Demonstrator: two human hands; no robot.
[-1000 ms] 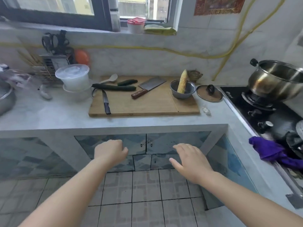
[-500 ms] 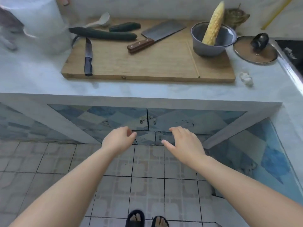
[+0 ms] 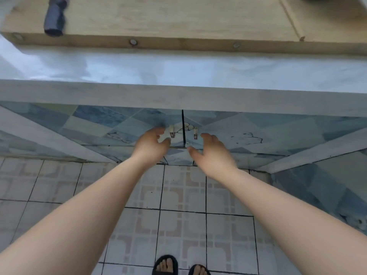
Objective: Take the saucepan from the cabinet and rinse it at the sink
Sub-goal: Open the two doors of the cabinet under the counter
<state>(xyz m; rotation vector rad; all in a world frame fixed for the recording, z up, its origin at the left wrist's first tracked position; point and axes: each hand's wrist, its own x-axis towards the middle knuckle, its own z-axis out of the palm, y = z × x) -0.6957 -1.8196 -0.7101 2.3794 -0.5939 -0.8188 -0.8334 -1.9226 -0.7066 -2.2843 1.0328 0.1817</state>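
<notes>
- Head view: the step in hand looks like opening the cabinet, the first of the task. The left hand (image 3: 152, 144) and right hand (image 3: 213, 151) reach for the two small metal handles (image 3: 172, 133) either side of the seam between the closed cabinet doors (image 3: 228, 128).
- Both hands are loosely open, fingers curled, grasping nothing; each sits just beside its handle.
- Next move probably calls for pinching each handle and pulling the doors toward the near side.
- The saucepan is not visible; presumably behind the doors, so its look cannot be told.
- Farther off, a cutting board (image 3: 178, 20) lies on the countertop (image 3: 178, 66).

Both arms extended, left hand (image 3: 151, 144) and right hand (image 3: 213, 152) loosely spread.
</notes>
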